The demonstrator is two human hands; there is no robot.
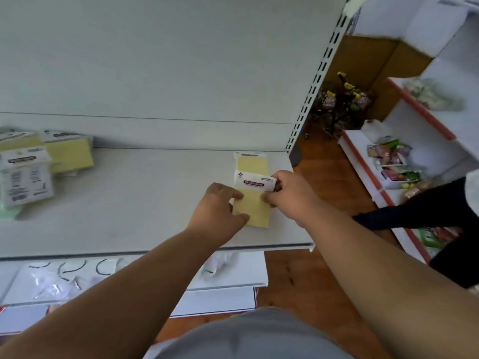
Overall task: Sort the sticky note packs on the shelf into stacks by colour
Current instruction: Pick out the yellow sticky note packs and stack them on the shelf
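A yellow sticky note pack [255, 207] with a white "STICKY NOTE" header lies at the right end of the white shelf [145, 198]. My left hand [220, 206] grips its left edge and my right hand [287, 193] grips its right edge. Behind it, a second yellow pack [251, 161] lies flat on the shelf, partly covered by the first. At the far left sit more yellow packs [68, 151], a pack turned with its printed white back up [24, 174], and a green pack [9, 212] under it.
The shelf's front edge [285, 246] runs just below my hands, and a slotted upright [311, 92] stands at its right end. A lower shelf [77, 275] holds bagged goods. A person's dark sleeve [414, 211] reaches in at the right, before another shelving unit [388, 161].
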